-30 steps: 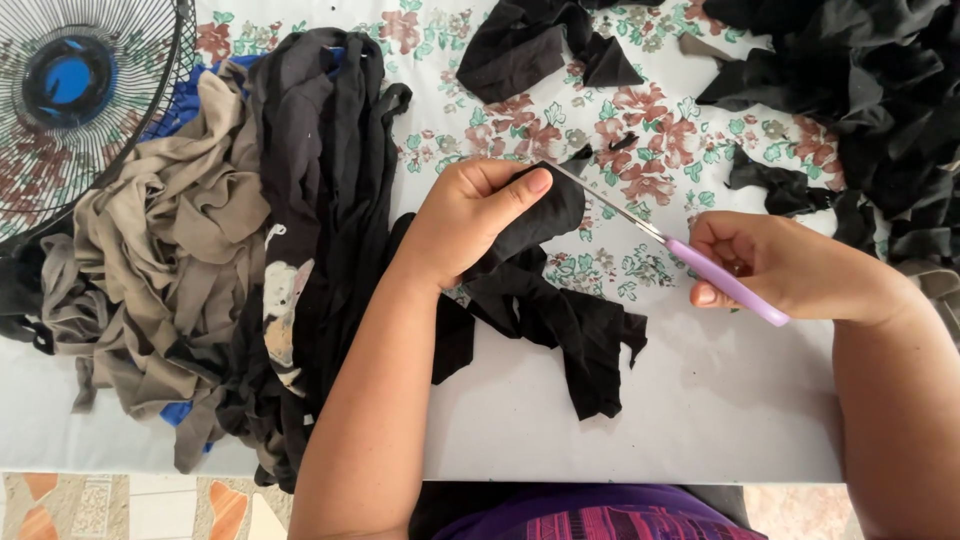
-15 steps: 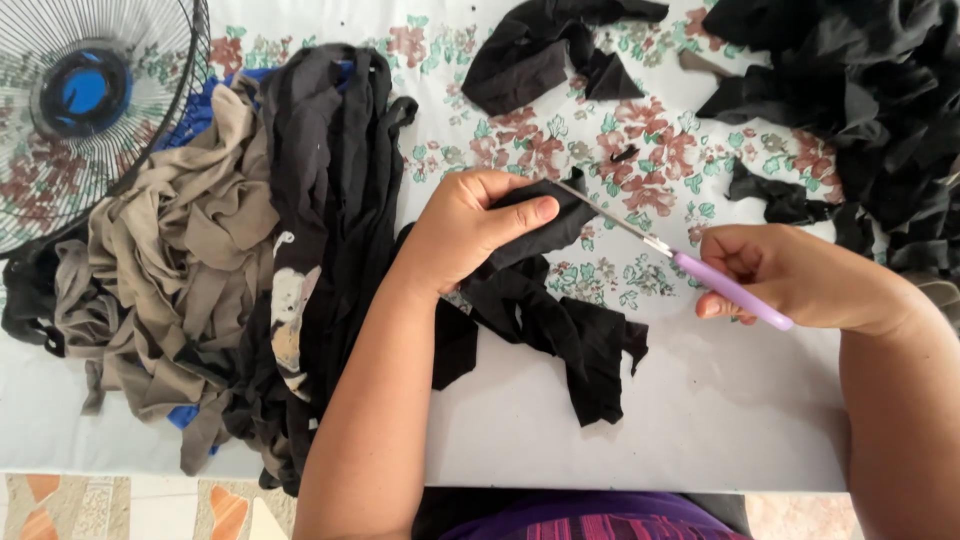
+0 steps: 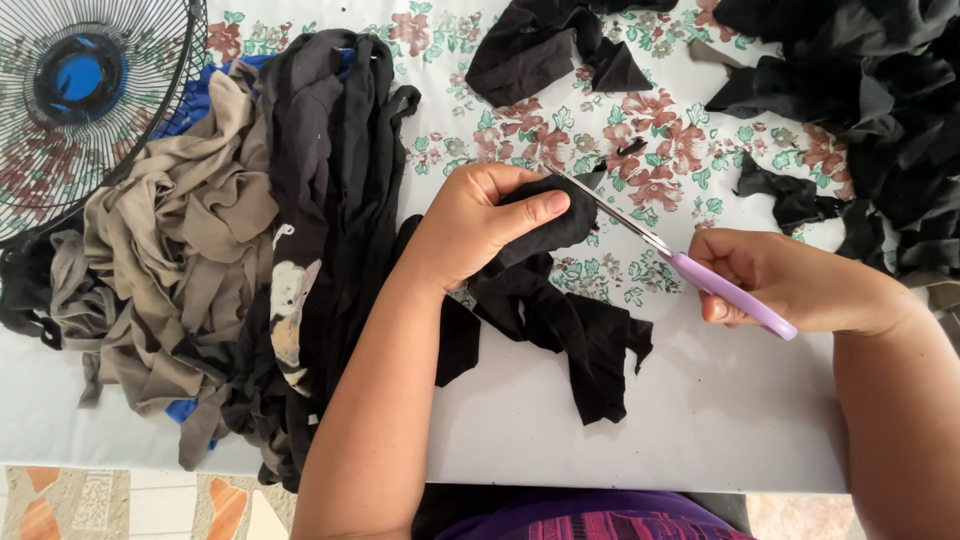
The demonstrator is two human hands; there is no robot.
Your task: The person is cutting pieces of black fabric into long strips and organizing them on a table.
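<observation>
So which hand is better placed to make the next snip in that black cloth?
Probably the right hand: it grips the purple-handled scissors, blades at the black cloth. The left hand pinches that cloth.

— How is the light where I'm working?
— Bright, even daylight. My hands cast only soft shadows on the white table [image 3: 700,420].
— Any blur?
— Sharp throughout; the black cloth [image 3: 560,320] loses fold detail, and there is no glare.

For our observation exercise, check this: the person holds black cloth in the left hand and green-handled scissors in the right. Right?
Not quite. In the head view the scissors in the right hand have a lilac handle, not green. The left hand does hold black cloth.
</observation>
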